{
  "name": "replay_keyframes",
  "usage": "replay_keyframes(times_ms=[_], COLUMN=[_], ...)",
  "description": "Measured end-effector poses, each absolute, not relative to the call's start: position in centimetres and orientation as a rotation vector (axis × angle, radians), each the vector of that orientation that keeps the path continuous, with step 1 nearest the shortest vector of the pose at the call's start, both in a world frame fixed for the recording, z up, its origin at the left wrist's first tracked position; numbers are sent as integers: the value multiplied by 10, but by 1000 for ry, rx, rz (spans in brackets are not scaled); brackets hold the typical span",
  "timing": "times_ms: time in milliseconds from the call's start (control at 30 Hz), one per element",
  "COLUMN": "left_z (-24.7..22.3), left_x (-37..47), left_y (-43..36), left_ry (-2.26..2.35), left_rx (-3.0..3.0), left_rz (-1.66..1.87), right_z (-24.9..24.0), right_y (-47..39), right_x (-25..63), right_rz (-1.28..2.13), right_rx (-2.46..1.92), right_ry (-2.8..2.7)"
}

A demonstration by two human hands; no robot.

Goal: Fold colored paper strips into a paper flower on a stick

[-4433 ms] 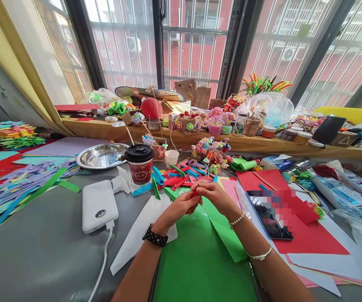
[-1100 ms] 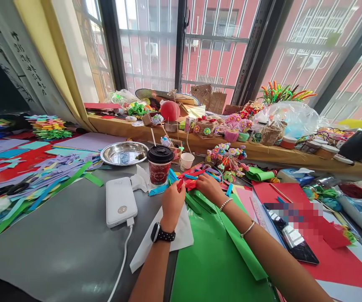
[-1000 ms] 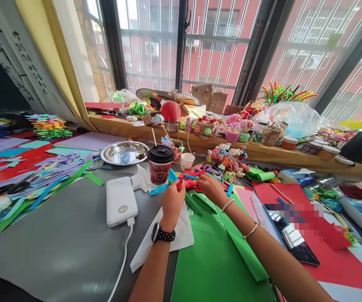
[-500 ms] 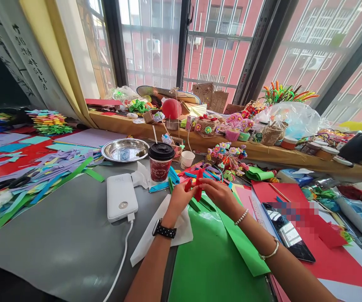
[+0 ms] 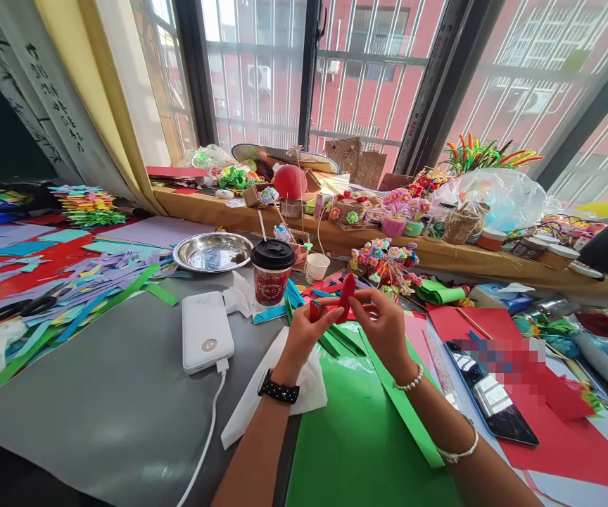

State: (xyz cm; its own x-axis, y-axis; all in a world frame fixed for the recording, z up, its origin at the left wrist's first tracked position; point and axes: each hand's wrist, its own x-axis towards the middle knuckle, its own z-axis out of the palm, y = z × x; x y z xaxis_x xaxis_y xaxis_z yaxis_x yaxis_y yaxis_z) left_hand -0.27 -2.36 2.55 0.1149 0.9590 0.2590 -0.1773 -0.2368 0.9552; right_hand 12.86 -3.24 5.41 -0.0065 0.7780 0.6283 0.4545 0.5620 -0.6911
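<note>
A small folded piece of red paper is held upright between my two hands, above the far end of a green sheet. My left hand pinches its lower left part, with a red strip end showing between the fingers. The fingertips of my right hand close on its right side. Green strips lie just beneath the hands. Part of a white tissue shows below my left wrist.
Left of my hands are a white power bank with a cable, a lidded cup and a metal plate. Scissors lie among paper strips at far left. A phone rests on red paper at right.
My right hand has turned and shifted slightly right, its fingers more bent. The red paper now stands more upright, showing a pointed tip. The view has shifted slightly.
</note>
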Motion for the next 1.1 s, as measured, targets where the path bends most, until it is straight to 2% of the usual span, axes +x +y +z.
replay_keyframes(times_ms=[300, 433, 700, 933, 1100], left_z=[30, 29, 32, 15, 14], left_x=[-7, -9, -5, -13, -18], left_y=[-32, -31, -23, -8, -5], left_ry=[396, 327, 854, 1247, 1458], left_rx=[1099, 1063, 1262, 1342, 1211], left_rz=[1315, 1316, 1278, 1443, 1548], right_z=[72, 72, 55, 44, 48], right_y=[-54, -56, -51, -13, 37], right_x=[136, 138, 129, 154, 187], right_rz=[324, 391, 419, 604, 75], right_rx=[-1031, -1033, -1121, -1218, -1714], right_ry=[-1651, -1660, -1787, -1924, -2082])
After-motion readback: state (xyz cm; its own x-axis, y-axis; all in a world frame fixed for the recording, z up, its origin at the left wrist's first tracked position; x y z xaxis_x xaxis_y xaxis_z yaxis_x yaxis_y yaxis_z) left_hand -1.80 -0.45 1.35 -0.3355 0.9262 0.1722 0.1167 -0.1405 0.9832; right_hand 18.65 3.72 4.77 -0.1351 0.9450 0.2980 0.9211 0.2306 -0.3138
